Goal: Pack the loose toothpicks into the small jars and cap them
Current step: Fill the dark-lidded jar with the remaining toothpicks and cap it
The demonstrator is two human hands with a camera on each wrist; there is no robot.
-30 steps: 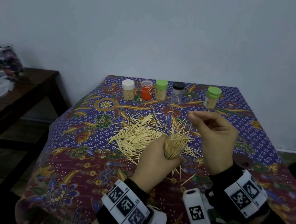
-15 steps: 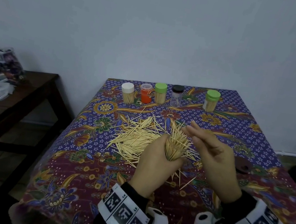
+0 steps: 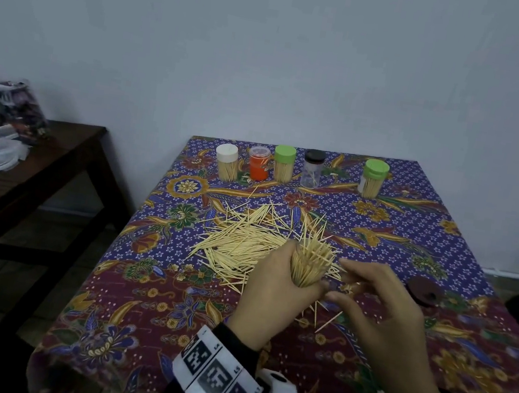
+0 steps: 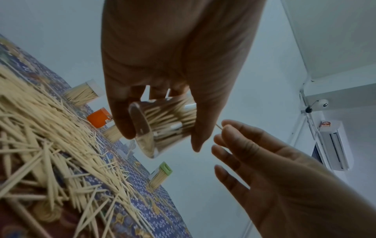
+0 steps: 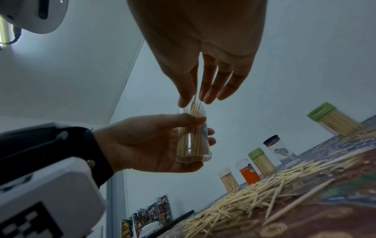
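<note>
**Toothpicks going into a hand-held jar, cap not yet on**

Toothpicks mostly lie in a loose heap mid-bench, on the patterned cloth. Left hand is wrapped round a small clear jar, held up off the bench and roughly upright, mouth up, so sticks can drop in tip-first. Jar is crammed; a bristle of picks fans out above the rim. Right hand sits just beside the jar, fingers mostly straight, thumb and forefinger pinching what looks like a single toothpick at the bundle's top, probably feeding or straightening it.

Back edge of bench: five capped jars in a row, white-capped, orange, green-capped, black-capped, second green-capped set apart to the right. Dark round lid lies right of the hands, likely this jar's cap, parked in reach.

Judgement: packing step nearly full; sticks need seating before capping. Side table at left holds plastic containers.
</note>
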